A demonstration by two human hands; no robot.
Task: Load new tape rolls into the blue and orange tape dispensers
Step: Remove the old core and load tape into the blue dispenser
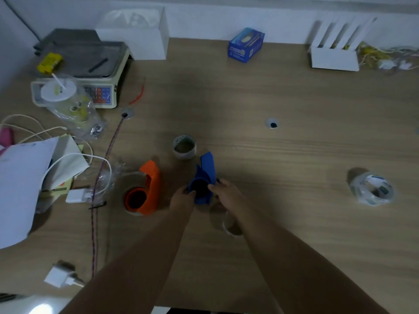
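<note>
- Both hands meet on the blue tape dispenser (pixel 204 177) at the middle of the wooden bench (pixel 294 155), its nose pointing to the far side.
- The left hand (pixel 182 197) closes its grip on the dispenser's left rim — fingertips curled onto the edge of the dark round hub.
- The right hand (pixel 223 191) pinches the right side of the same dispenser, thumb near the hub, fingers wrapped behind it.
- The orange tape dispenser (pixel 145 191) lies just left of the hands, untouched, on top of a clear tape roll whose edge shows beneath it.
- A spent cardboard tape core (pixel 184 147) stands on the far side of the blue dispenser, close by but apart from it.
- A clear tape roll (pixel 231 225) lies on the bench under the right forearm, partly hidden.
- Another tape roll in crinkled clear wrapping (pixel 371 189) sits well apart at the right.
- Far left — a weighing scale (pixel 90 71), a lidded plastic cup (pixel 60 91) with a straw, loose papers (pixel 25 182) and white charger cables (pixel 68 159).
- A small blue box (pixel 246 45) and a white slotted file holder (pixel 335 53) stand along the far edge.
</note>
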